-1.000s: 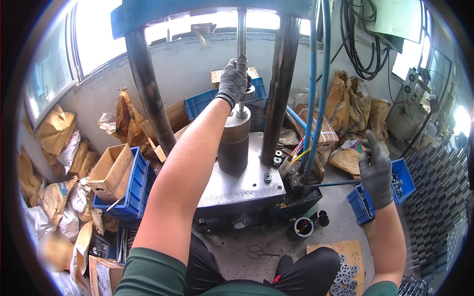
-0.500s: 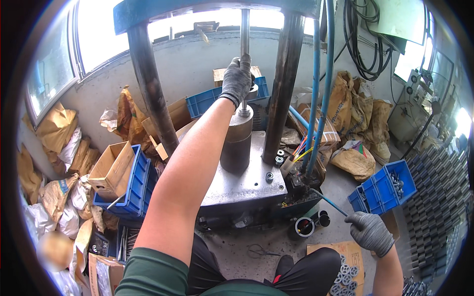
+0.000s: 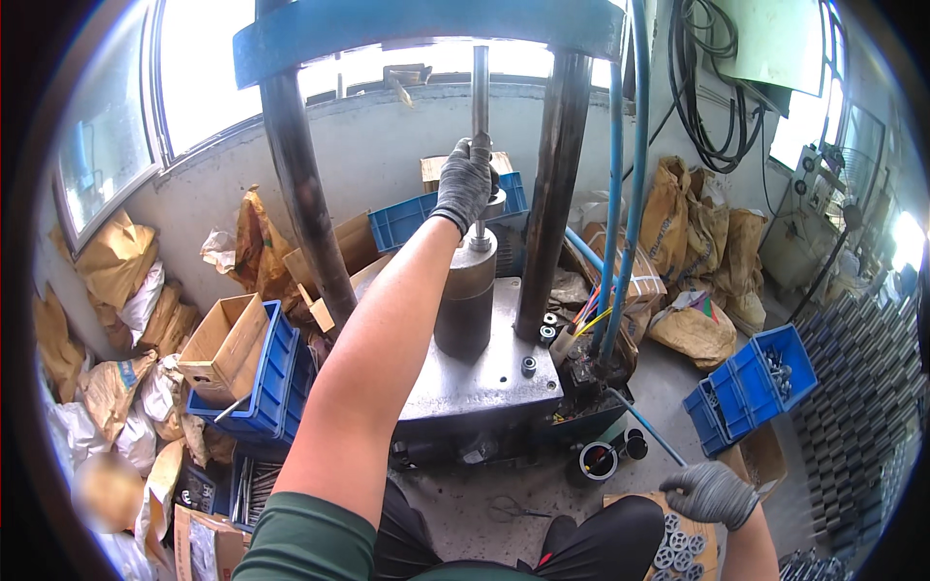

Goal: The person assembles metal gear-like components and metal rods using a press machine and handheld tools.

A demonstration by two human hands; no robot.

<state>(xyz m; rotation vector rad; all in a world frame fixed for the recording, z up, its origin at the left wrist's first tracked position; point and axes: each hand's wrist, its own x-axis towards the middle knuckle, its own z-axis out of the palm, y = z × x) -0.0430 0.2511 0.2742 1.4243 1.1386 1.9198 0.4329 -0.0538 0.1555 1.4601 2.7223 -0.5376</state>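
My left hand (image 3: 463,182), in a grey glove, is closed round the upright steel rod (image 3: 480,92) in the middle of a press. Just below the fingers sits a metal collar (image 3: 495,205), partly covered by the hand. Under it, a thinner shaft enters a thick dark steel cylinder (image 3: 465,315) standing on the press's metal bed (image 3: 484,382). Low on the right, my gloved right hand (image 3: 714,494) has its fingers curled at the end of a slanting blue lever (image 3: 644,423); the grip itself is partly hidden.
Two dark columns (image 3: 552,194) flank the rod beneath a blue crossbeam (image 3: 417,34). Blue hoses (image 3: 635,184) run down the right. Blue bins (image 3: 775,382) stand right, beside stacked dark parts (image 3: 862,387). Spoked metal rings (image 3: 681,552) lie near my knee; a wooden box (image 3: 225,349) sits left.
My right hand has moved down with the lever end, and the lever slopes more steeply. My left hand stays on the rod. The whole view has shifted slightly.
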